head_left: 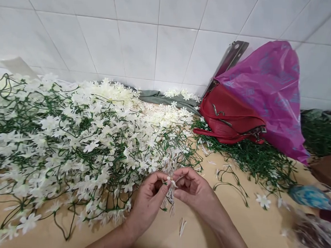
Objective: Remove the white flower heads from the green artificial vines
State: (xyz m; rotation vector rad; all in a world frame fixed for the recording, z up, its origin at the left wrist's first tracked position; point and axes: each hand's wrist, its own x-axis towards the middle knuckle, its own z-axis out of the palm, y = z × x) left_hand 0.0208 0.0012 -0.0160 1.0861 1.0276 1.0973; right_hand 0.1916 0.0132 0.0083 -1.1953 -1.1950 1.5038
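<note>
Near the table's front, my left hand (pixel 148 202) and my right hand (pixel 193 188) meet fingertip to fingertip. Between them is a small white artificial flower (pixel 172 182). My left thumb and forefinger pinch it, and my right fingers close in on its other side. Thin white stamens and a bit of green stem hang just below the fingers. To the left spreads a large heap of white artificial flowers (pixel 104 138) on green plastic stems. A few loose white stamens (pixel 182 227) lie on the table below my hands.
A red handbag (pixel 228 113) and a purple plastic bag (pixel 272 90) stand at the back right on green stems (pixel 259 160). Loose petals (pixel 166 114) lie at the back near the tiled wall (pixel 137 42). A clear plastic bag (pixel 313 236) sits at the right.
</note>
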